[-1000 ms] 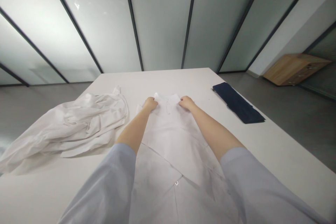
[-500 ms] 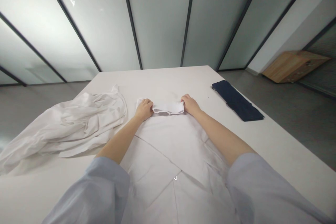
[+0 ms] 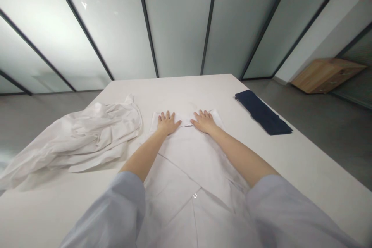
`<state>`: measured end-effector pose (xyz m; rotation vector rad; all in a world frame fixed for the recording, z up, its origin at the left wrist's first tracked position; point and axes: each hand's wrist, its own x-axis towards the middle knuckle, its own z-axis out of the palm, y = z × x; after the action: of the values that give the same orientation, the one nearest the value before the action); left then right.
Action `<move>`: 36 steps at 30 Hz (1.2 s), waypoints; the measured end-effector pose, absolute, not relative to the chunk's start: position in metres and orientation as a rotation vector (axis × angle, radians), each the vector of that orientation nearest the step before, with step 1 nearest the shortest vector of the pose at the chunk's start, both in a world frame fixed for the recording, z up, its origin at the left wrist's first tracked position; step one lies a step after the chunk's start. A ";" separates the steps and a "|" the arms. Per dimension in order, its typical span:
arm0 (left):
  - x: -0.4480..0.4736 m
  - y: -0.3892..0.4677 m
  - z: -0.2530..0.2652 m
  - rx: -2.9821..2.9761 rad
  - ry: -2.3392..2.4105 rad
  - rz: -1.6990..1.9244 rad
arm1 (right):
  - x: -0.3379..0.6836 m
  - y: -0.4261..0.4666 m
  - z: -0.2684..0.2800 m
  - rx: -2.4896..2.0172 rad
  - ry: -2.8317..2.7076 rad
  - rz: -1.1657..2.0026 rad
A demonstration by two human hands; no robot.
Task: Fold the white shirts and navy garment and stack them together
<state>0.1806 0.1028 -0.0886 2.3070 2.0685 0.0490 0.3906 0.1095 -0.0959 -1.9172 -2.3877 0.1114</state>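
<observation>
A white garment lies spread on the table in front of me, with diagonal seams meeting near a small white fastener. Its far edge is turned over into a folded band. On the left part of that band my left hand lies flat, fingers spread. My right hand rests palm down on the right part, its fingers also apart. A short stretch of the band shows between the two hands. Neither hand grips the cloth.
A rumpled heap of white cloth lies on the left of the white table. A folded navy cloth sits near the right edge. Beyond are frosted glass panels and a wooden cabinet on the floor.
Both hands have let go of the folded edge they were pinching and now lie flat on it, a little closer together. The band, raised before, is now pressed down.
</observation>
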 end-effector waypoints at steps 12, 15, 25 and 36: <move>0.178 0.094 -0.097 2.427 2.135 0.266 | 0.392 0.103 -0.100 -1.994 -2.327 0.131; 0.179 0.083 -0.088 2.469 2.098 0.317 | 0.392 0.102 -0.100 -1.989 -2.328 0.128; 0.190 0.012 -0.086 2.261 1.956 -0.151 | 0.391 0.121 -0.101 -1.990 -2.326 0.159; 0.196 0.079 -0.092 2.262 1.984 -0.120 | 0.404 0.092 -0.082 -1.806 -2.378 -0.038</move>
<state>0.1964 0.0786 -0.0917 2.2621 1.9843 -0.1203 0.4043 0.0915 -0.0815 -1.8059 -2.3781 -0.0382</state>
